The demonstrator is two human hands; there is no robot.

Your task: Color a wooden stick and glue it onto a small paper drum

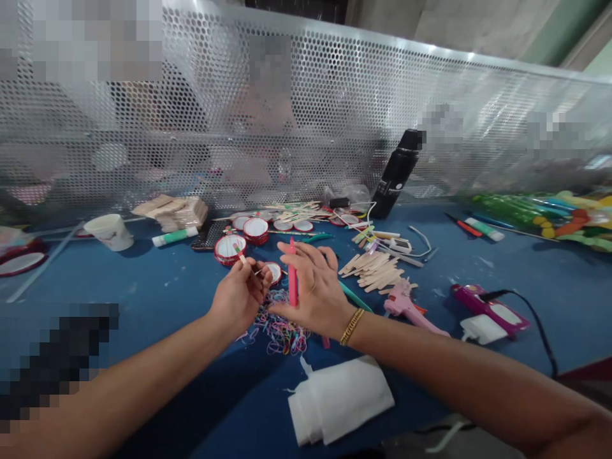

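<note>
My left hand (241, 294) is closed on a small wooden craft stick (243, 258) whose tip has green and red on it. To its right, my right hand (320, 287), with a gold bracelet at the wrist, grips a slim pink pen-shaped tool (292, 274) held upright. The exact kind of this tool is unclear. Beneath both hands lies a loose heap of coloured rubber bands (287, 331). Just beyond my left hand are small round white pieces with red rims, such as this drum-like disc (229, 248). Fingers hide part of what each hand holds.
Craft sticks (377, 271), a pink glue gun (404, 303) and a purple corded device (490, 309) lie to the right. A black bottle (396, 172) leans by the perforated metal screen (335, 83). A paper cup (109, 231) stands left; folded white tissue (342, 398) lies in front.
</note>
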